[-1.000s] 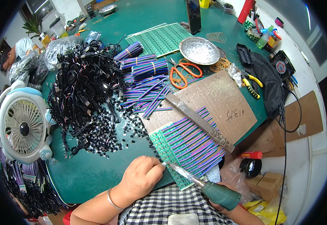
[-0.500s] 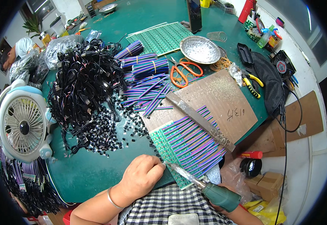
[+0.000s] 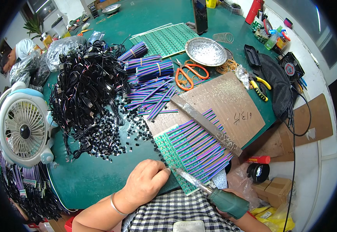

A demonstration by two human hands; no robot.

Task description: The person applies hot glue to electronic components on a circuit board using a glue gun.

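While your left hand lies curled, knuckles up, with its fingertips pinched down at the near-left corner of the green panel of circuit boards, your right hand is wrapped shut around the green handle of the one soldering iron, whose bare metal shaft slants up-left so its tip meets the panel right at your left fingertips. You cannot tell from here whether the left fingers grip a wire end or only press on the panel; that pressing would steady the joint under the tip.

Across the panel lies a row of flat purple-blue-green ribbon wires, too many to count, pinned by one long grey metal bar laid crosswise, probably so they stay lined up on their pads. Panel and bar rest on one brown hardboard sheet, likely there to shield the green table from heat.

Beyond the panel sit three banded bundles of the same ribbon wire, one pair of orange-handled scissors and one round silver dish. Left of the panel spread small black connectors and a heap of black cables, then one white desk fan.
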